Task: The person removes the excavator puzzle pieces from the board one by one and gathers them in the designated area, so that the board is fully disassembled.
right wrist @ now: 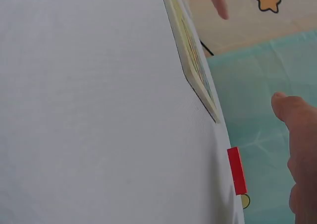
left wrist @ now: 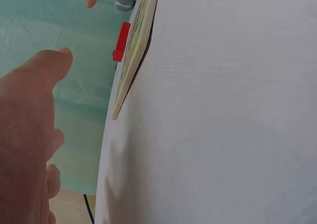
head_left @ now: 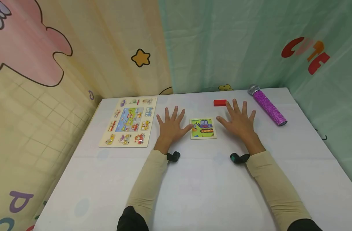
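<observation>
while a printed curtain (head_left: 222, 48) hangs behind and along both sides, a worktop (head_left: 202, 192) under white cloth carries everything. two beige sleeves (head_left: 147, 179) reach in from the near edge. the large picture board (head_left: 129, 119) lies at the far left, small pictures ringing a central one. a purple glittery microphone (head_left: 268, 106) lies at the far right, beyond the right hand (head_left: 240, 123).

the right hand is spread between the small picture board (head_left: 204, 128) and the microphone, the left hand (head_left: 170, 128) between the two boards. each grip is wide, fingers straight and parted, with hold of nothing. the small picture board lies flat between the hands; in the head view the left thumb crosses its left edge, while the left wrist view shows a gap. the red block (head_left: 219, 103) lies beyond it, at the right index fingertip; whether they touch, i cannot tell.

the microphone slants, silver head away and leftward. the small picture board is nearly square, without a clear long axis; its digger picture is upright to the person, tracks nearest. the red block's long axis runs left to right.

counted: two picture boards, ten small pictures on the large one's ring, one microphone, two hands, one red block.
</observation>
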Available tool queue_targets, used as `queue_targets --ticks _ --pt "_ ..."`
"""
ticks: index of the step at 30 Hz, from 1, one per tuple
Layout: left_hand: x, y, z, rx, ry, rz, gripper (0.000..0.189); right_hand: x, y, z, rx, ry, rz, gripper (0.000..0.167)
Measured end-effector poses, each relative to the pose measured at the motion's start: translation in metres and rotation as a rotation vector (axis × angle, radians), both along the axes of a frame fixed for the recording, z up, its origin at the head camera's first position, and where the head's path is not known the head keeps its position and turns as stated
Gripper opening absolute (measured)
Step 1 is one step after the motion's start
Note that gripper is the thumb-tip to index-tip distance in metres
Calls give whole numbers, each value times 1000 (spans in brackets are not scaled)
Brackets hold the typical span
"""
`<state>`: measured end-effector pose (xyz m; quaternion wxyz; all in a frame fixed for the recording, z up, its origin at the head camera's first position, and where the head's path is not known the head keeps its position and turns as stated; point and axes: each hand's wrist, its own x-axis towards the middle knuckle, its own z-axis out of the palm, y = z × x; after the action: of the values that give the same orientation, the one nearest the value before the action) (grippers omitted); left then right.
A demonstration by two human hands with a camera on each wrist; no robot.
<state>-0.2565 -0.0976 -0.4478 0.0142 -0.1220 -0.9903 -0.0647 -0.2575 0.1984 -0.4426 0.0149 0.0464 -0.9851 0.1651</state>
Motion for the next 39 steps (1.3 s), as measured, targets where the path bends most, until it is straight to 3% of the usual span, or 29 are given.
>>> queue_targets --ticks 3,8,11,14,18,22,31,39 --pt "0 -2 3 58 -32 -37 89 -1 -7 5 -36 -14 65 92" --pt "4 -9 6 203 -136 -158 87 -4 -33 21 -100 -72 323 73" --pt "6 -13 5 204 -173 -224 81 -8 -53 29 -90 -100 443 59" --pt "7 -14 4 159 -152 -274 74 -16 -71 32 -42 -103 497 46" --pt "8 -10 4 144 -124 -333 63 -28 -85 29 14 -135 504 35" --pt "10 -6 5 125 -122 -367 54 -38 -89 22 35 -183 504 34" --pt "14 -5 -1 87 -125 -364 51 -47 -88 12 -11 -317 483 32" --pt "15 -7 -2 73 -120 -348 52 -50 -103 16 18 -383 436 25"
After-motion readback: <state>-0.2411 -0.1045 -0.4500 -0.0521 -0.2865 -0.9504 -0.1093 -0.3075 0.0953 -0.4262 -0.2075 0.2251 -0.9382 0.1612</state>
